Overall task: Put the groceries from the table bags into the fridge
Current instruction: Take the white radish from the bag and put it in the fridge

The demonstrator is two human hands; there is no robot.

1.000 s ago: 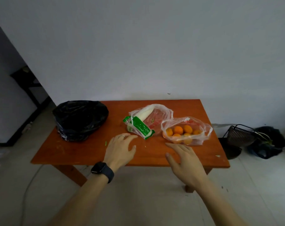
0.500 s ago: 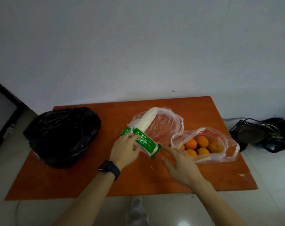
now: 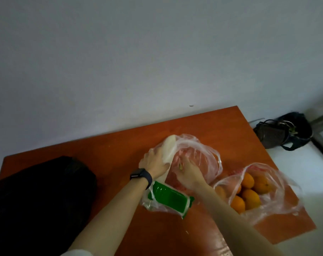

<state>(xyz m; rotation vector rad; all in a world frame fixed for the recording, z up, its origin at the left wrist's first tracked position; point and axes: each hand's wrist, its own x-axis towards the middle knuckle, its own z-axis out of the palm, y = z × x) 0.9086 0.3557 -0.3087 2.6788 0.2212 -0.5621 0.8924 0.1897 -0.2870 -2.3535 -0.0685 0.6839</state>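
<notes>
My left hand (image 3: 155, 162) has its fingers (image 3: 151, 152) wrapped round the white radish (image 3: 169, 147), whose end pokes out of the clear bag (image 3: 205, 154) mid-tabletop (image 3: 109, 150). My right hand (image 3: 189, 174) sits knuckles-up at the bag's mouth with its fingers bent into the plastic; I cannot tell whether they pinch it. Both forearms reach forward, and the left wrist is above the green packet (image 3: 168, 198).

Fingertips of the right hand (image 3: 190, 174) hide in the clear bag (image 3: 205, 154); the black bag (image 3: 37, 200) runs off-frame.
</notes>
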